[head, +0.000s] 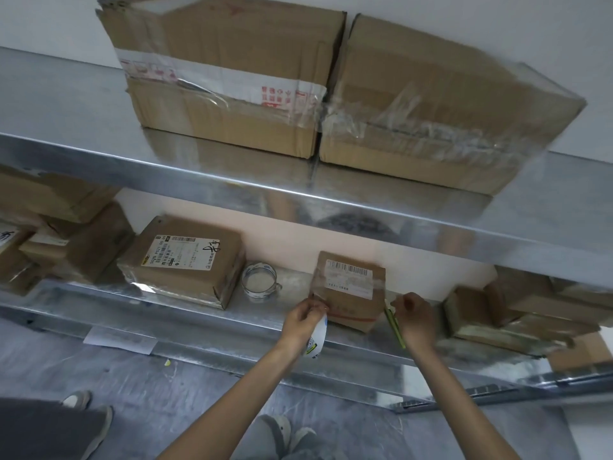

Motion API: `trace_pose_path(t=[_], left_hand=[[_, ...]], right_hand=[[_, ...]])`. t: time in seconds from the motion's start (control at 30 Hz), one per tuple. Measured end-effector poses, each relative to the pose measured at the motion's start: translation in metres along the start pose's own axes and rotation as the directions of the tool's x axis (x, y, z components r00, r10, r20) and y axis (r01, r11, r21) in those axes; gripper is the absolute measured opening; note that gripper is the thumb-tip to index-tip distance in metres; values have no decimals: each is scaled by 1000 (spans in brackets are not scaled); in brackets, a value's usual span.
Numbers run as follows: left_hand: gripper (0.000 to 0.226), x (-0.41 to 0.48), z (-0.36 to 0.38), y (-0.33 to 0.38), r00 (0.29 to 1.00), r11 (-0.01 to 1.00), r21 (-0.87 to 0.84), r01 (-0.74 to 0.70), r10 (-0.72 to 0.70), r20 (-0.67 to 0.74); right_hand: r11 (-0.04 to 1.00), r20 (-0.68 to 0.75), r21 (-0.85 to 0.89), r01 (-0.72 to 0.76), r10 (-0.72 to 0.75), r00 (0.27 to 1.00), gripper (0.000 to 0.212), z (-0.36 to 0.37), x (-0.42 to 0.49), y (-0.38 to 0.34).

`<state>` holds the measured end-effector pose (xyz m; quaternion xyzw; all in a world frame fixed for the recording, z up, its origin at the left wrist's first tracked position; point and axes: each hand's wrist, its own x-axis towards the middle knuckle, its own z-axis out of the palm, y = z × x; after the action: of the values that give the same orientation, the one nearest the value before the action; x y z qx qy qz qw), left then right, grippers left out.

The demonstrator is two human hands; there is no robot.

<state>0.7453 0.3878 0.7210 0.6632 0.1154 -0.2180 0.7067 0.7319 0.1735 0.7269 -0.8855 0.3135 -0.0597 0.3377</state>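
1. Small parcel [351, 293]: brown carton with a barcode label on top and a red stripe low on its front. It sits closed on the lower shelf [199, 313], near the front edge. Contents not visible.
2. Left hand [303, 318]: fingers curled round a white tape roll [316, 338] that hangs below the palm, fingertips at the parcel's near left corner.
3. Right hand [414, 315]: closed round a slim yellow-green tool [394, 323], cutter or pen, cannot tell which. It is just beside the parcel's near right corner.
4. Step judged in hand: taping the parcel's front edge. The next move likely calls for drawing the tape across to the right corner, pressing it flat, then severing it.
5. Clear tape roll [258, 280]: stands just left of the parcel.
6. Labelled box [185, 260]: further left, larger, closed.
7. Stacked boxes [517, 307]: right of the parcel, all closed.
8. Upper shelf [365, 207]: above the parcel, bearing two big taped cartons [225, 71], side by side and sealed.
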Motion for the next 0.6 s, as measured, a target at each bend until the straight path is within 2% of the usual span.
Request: trace_pose_path(t=[0.1,0.2,0.3,0.37,0.5,0.6], left_hand=[[14,-1,4,-2,1000,1000,11,-12,12,-11],[17,0,6,-4,1000,1000,11,-24,24,2],[19,0,4,-3,999,999,14,-31,31,16],[9,1,2,-3,999,1000,0,-23,23,23],[12,3,-3,-7,1000,1000,-14,9,-9,29],[12,2,-5,-7,1000,1000,-21,9,-8,30]], right_hand=[[992,39,-125,-17,22,999,15,11,17,15],[936,138,-342,81,-35,990,22,18,26,16],[908,175,-412,70,3,985,21,25,33,12],[926,190,-377,18,58,980,21,29,36,12],[961,275,-276,1,78,958,16,21,42,12],[990,279,13,-139,130,952,13,4,42,7]])
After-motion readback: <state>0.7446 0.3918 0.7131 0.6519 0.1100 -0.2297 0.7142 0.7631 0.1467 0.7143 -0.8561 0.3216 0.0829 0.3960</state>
